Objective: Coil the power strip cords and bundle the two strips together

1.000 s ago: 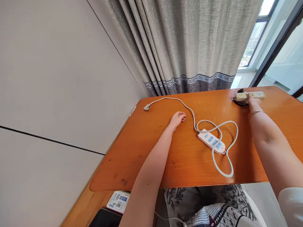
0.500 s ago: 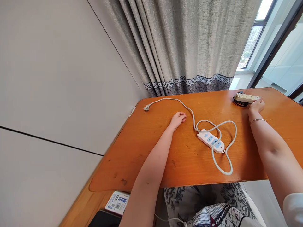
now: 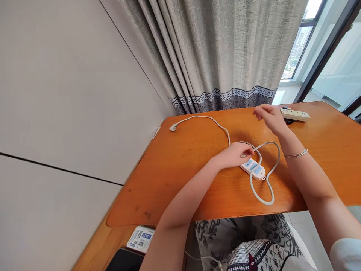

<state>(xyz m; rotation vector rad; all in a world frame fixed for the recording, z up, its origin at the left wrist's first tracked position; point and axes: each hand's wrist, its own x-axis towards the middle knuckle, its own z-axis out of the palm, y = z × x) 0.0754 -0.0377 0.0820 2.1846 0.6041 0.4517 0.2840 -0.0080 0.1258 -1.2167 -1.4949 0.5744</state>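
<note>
My left hand [image 3: 235, 154] reaches over the near-left end of a white power strip [image 3: 257, 171] with blue sockets. Its fingers are curled together at the strip's white cord [image 3: 273, 196], which loops over and around the strip; the hand hides part of both. The cord runs back left to a plug [image 3: 173, 128] lying on the table. My right hand [image 3: 270, 117] hovers above the table, fingers bent and apart, holding nothing. Just right of it lies a cream power strip [image 3: 296, 114] with a dark cord bundled beside it, partly hidden by that hand.
The orange-brown wooden table [image 3: 175, 177] meets a pale panel [image 3: 62, 94] at the left. A grey curtain [image 3: 225, 49] hangs behind it. A white printed box [image 3: 141, 239] and a black object [image 3: 124, 260] lie below the table's near left edge.
My right hand has let go of the cream power strip and moved left. My left hand has moved right, from bare tabletop to the white power strip and its cord.
</note>
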